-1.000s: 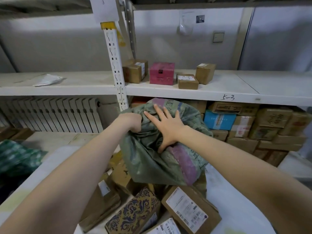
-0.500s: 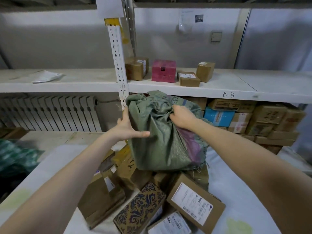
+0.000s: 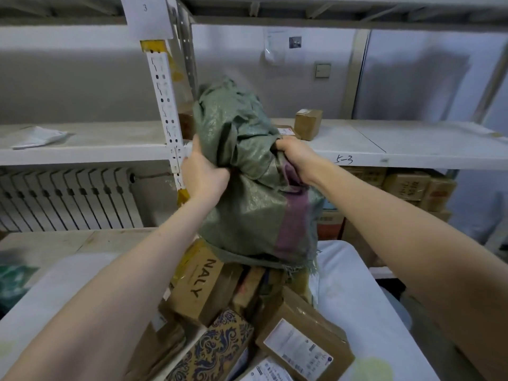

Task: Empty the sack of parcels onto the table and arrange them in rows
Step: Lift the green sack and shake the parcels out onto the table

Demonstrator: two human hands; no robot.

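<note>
The green sack (image 3: 255, 210) has risen higher since the earlier frame. Nearest, brown parcels (image 3: 302, 345) lie heaped on the white desk (image 3: 354, 312). Just above them hangs the sack, its frayed mouth down, the left grip (image 3: 204, 174) clenched on its left side and the right grip (image 3: 295, 155) clenched on its right. Behind, a shelf (image 3: 398, 149) carries a small box (image 3: 308, 124)

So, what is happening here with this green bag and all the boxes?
A person is holding a green sack up with both hands above a table. The left hand grips its left side and the right hand grips the bunched fabric on its right. The sack's frayed lower edge hangs over a loose heap of parcels on the table. They are not yet in rows, and whether the sack holds more cannot be seen.
</note>
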